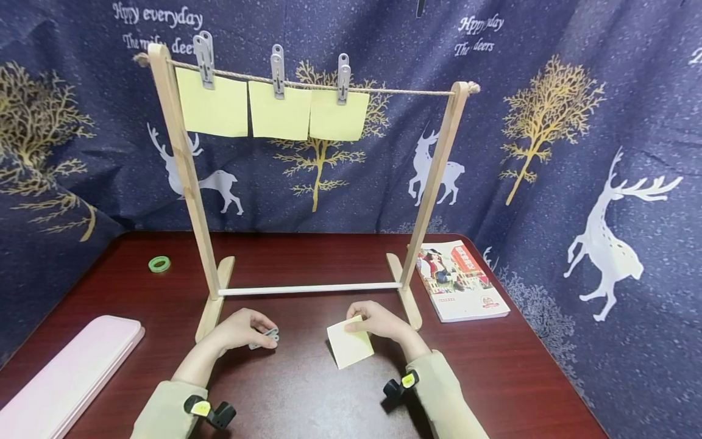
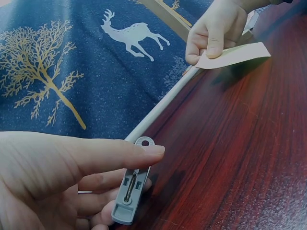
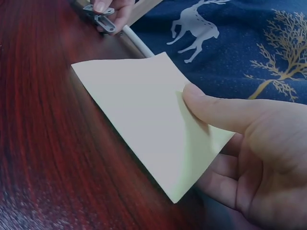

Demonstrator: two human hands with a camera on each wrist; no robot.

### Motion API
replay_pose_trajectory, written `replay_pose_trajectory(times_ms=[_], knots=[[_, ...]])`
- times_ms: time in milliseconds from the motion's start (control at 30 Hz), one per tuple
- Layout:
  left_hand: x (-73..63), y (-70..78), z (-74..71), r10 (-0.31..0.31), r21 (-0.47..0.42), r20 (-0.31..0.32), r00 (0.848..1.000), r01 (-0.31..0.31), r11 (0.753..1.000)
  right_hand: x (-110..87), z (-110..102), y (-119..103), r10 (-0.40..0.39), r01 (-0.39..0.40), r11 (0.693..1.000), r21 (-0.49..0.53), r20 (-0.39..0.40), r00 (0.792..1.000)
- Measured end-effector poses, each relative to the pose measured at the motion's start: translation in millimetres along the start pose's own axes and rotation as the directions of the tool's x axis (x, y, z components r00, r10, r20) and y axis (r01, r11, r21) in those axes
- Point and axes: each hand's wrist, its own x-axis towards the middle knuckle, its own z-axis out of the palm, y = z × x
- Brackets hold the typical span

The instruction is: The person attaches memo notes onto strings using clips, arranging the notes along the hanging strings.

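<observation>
Just above the table, my left hand [image 1: 241, 332] pinches a grey clothespin [image 2: 130, 191] between thumb and fingers. To its right, my right hand [image 1: 378, 321] holds a pale yellow sticky note [image 3: 139, 105] by one corner, thumb on top. The note tilts over the tabletop, apart from the clothespin. Behind both hands stands a wooden frame [image 1: 186, 164] with a cord [image 1: 406, 92] strung across its top. Three yellow notes [image 1: 280, 113] hang side by side from the cord's left and middle part, each under a grey clothespin [image 1: 278, 76].
A white bar [image 1: 309, 288] joins the frame's feet low over the table. A pink case [image 1: 71, 378] lies at the left, with a green tape ring [image 1: 159, 264] farther back. At the right rests a book [image 1: 460, 280]. A dark blue deer-print cloth [image 1: 548, 244] hangs behind.
</observation>
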Motion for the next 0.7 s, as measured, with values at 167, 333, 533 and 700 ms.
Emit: replay_pose_trajectory(times_ms=[167, 333, 533, 700], knots=[[0.8, -1.4, -0.1, -0.005, -0.009, 0.004, 1.000, 0.005, 1.000, -2.3, -0.7, -1.4, 0.049, -0.050, 0.991, 0.121, 0.009, 0.999], [1.5, -3.6, 0.1, -0.014, -0.012, 0.005, 1.000, 0.014, 1.000, -3.7, -2.8, 0.0, 0.083, -0.085, 0.976, 0.200, 0.019, 0.996], [3.3, -5.8, 0.3, -0.008, -0.001, -0.001, 1.000, 0.008, 1.000, -3.0, -6.0, 5.4, 0.095, -0.104, 0.954, 0.283, 0.044, 0.995], [3.7, -6.1, 0.3, -0.008, 0.006, 0.000, 1.000, 0.008, 1.000, -3.0, -7.4, 10.1, 0.066, -0.086, 0.946, 0.312, 0.074, 0.995]])
